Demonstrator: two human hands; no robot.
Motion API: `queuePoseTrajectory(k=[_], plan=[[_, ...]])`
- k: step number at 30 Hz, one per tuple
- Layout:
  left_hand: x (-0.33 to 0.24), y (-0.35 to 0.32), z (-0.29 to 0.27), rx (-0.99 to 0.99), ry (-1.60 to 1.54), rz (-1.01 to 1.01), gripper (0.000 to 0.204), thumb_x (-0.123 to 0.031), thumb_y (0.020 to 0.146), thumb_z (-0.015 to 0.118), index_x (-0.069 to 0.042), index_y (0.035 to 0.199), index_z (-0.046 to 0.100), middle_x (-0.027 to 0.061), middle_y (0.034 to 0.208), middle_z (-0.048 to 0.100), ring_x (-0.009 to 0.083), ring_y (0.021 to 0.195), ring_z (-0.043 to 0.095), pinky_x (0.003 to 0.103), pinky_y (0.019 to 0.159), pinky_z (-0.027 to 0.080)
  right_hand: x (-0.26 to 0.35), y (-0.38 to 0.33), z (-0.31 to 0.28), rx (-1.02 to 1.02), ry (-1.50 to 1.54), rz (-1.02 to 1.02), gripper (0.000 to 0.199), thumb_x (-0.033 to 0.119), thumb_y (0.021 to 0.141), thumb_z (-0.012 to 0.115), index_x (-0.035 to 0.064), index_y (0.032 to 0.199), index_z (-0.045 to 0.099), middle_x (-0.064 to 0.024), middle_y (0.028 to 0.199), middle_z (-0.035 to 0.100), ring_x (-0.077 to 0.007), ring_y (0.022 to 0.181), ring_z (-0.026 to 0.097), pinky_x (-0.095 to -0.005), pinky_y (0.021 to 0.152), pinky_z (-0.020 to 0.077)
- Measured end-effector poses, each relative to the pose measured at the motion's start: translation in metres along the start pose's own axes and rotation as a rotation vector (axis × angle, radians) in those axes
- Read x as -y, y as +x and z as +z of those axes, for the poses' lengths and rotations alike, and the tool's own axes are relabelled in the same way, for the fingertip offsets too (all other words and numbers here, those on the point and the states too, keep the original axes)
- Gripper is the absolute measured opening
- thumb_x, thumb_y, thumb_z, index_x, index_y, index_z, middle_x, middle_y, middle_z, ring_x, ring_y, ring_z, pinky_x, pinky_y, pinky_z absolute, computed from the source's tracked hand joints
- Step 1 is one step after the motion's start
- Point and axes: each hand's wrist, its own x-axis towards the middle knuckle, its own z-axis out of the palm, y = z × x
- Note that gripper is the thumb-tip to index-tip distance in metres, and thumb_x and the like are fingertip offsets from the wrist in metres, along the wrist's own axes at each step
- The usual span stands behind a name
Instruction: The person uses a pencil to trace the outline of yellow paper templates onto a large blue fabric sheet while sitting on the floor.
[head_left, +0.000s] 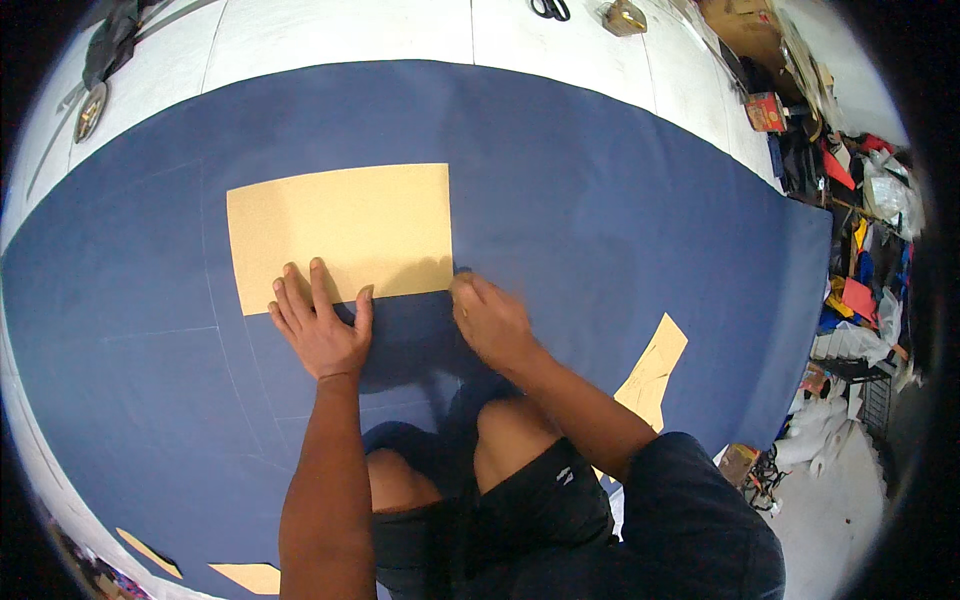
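A tan rectangular pattern piece (pixel 340 225), flat like card, lies on a wide sheet of navy blue cloth (pixel 600 200). My left hand (pixel 325 330) presses on its near edge, fingers spread and the thumb out to the side. At the piece's near right corner, my right hand (pixel 490 315) is closed in a pinch, slightly blurred. Whatever sits between its fingertips is hidden. Thin pale lines run over the cloth left of and below the piece.
Another tan piece (pixel 650 370) lies beside my right forearm, with smaller tan pieces (pixel 245 577) at the lower left. Black-handled scissors (pixel 550 9) and a small amber container (pixel 625 18) rest on the white surface (pixel 400 30) beyond the cloth. Clutter (pixel 865 270) piles up at the right.
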Motion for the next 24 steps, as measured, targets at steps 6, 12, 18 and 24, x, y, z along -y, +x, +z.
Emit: queuePoseTrajectory(k=[6,12,18,24], plan=[[0.003,-0.001,0.001,-0.011,-0.027,-0.005,0.078,-0.058,0.09,0.065,-0.017,0.153,0.044,0.0191,0.161,0.033,0.0426,0.15,0.027,0.061,0.121,0.019,-0.024,-0.046,-0.008,-0.211,0.286,0.178,0.019,0.011,0.096,0.06,0.0078,0.115,0.063,-0.0154,0.119,0.068,-0.0383,0.111,0.062,-0.0498,0.099,0.0466],[0.0,0.0,0.001,-0.038,-0.034,0.021,0.077,-0.058,0.09,0.065,-0.015,0.151,0.046,0.0192,0.16,0.035,0.0422,0.149,0.028,0.061,0.12,0.02,-0.094,-0.075,0.01,-0.248,-0.128,0.069,0.021,0.01,0.094,0.063,0.0107,0.115,0.064,-0.0143,0.143,0.058,-0.0365,0.138,0.048,-0.0578,0.114,0.0306],[0.001,-0.001,0.002,-0.099,-0.052,0.097,0.072,-0.051,0.093,0.065,-0.014,0.151,0.046,0.0207,0.158,0.037,0.0431,0.148,0.03,0.063,0.119,0.021,-0.091,-0.074,0.009,-0.23,-0.109,0.111,0.021,0.018,0.096,0.063,0.0128,0.116,0.066,-0.0103,0.147,0.054,-0.0317,0.141,0.047,-0.0558,0.116,0.0316],[0.003,-0.005,0.008,-0.13,-0.006,0.078,0.068,-0.048,0.091,0.066,-0.012,0.146,0.049,0.0205,0.156,0.038,0.0424,0.147,0.03,0.063,0.12,0.018,-0.094,-0.073,0.012,-0.288,-0.11,0.071,0.018,0.02,0.097,0.063,0.0123,0.113,0.065,-0.0099,0.147,0.054,-0.0312,0.14,0.047,-0.0554,0.114,0.0334]])
